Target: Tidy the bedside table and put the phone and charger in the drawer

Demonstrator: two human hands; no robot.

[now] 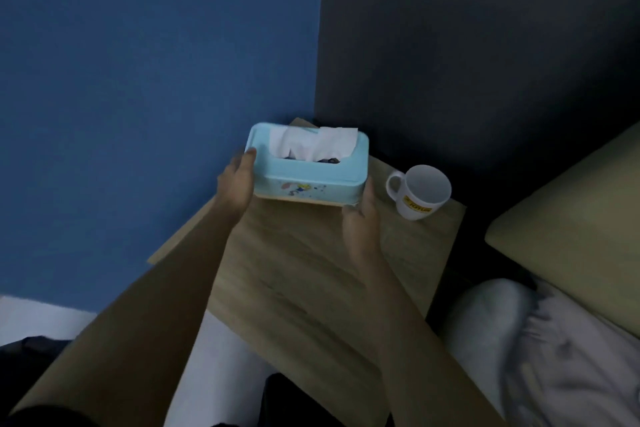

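Note:
A light blue tissue box (pixel 311 172) with white tissue sticking out of its top sits at the far corner of the wooden bedside table (pixel 311 270). My left hand (pixel 237 184) grips the box's left end. My right hand (pixel 360 218) holds its near right corner. Whether the box rests on the tabletop or is lifted slightly off it is unclear. No phone, charger or drawer shows in this view.
A white mug (pixel 420 192) with a yellow label stands on the table's right side, close to the box. A blue wall is on the left and a dark wall behind. A bed with a beige headboard (pixel 571 211) and grey bedding (pixel 540 350) lies to the right.

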